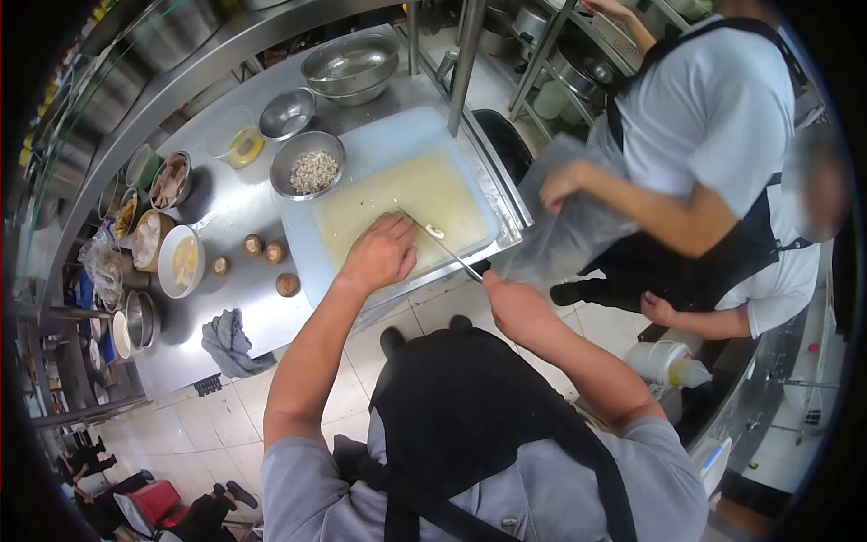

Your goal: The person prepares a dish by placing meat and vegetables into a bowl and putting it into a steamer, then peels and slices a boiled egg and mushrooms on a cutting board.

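My right hand [519, 309] is wrapped round the handle of a knife [459, 258], whose blade slants across the cutting board [361, 143] toward my left fingers. With fingertips bent down and pressed together, my left hand [383, 251] rests on the board beside the blade; whatever is under those fingers is hidden. A small pale slice with a brown edge [434, 232], like mushroom, lies against the blade. Left of the board sit several whole brown mushrooms [287, 285] on the steel table. Just behind the board, a steel bowl [282, 168] holds chopped pale bits [314, 172].
Other steel bowls [348, 68] stand at the back. A white bowl [182, 262], food containers [170, 181] and a grey cloth [233, 343] are at left. A shelf post [468, 63] rises behind the board. At right, a co-worker [695, 117] handles a clear plastic bag [564, 226].
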### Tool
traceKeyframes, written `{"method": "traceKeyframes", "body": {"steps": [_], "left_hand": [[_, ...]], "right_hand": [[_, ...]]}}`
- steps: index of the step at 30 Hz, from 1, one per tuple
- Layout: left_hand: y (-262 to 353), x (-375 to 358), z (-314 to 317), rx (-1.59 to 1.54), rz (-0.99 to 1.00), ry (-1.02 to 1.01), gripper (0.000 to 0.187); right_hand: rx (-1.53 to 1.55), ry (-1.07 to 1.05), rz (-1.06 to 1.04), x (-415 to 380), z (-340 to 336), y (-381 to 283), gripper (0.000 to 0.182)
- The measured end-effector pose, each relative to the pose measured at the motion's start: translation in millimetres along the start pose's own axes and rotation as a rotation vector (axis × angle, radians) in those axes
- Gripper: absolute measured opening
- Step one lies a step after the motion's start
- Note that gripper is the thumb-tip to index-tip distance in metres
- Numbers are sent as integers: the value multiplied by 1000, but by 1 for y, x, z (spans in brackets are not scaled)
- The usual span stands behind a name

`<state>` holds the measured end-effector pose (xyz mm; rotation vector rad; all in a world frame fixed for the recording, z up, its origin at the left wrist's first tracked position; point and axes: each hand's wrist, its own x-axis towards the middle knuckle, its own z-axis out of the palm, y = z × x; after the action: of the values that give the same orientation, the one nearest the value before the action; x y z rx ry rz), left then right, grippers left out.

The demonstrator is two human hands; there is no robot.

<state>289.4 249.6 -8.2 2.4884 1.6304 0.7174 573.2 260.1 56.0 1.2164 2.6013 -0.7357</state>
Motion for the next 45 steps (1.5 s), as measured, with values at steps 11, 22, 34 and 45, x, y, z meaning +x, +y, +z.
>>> {"method": "traceKeyframes", "body": {"steps": [11,22,34,45], "left_hand": [[11,6,-1,6,-63,123,21],[34,16,34,15,-38,130,17],[35,13,35,-15,-56,141,22],[37,4,15,-42,-79,172,21]], "right_hand": [[5,51,-28,-5,-10,15,33],[-36,22,6,-20,-16,24,26],[-48,-21,-38,-13,-13,37,33],[61,-1,-78,4,-10,37,25]]}}
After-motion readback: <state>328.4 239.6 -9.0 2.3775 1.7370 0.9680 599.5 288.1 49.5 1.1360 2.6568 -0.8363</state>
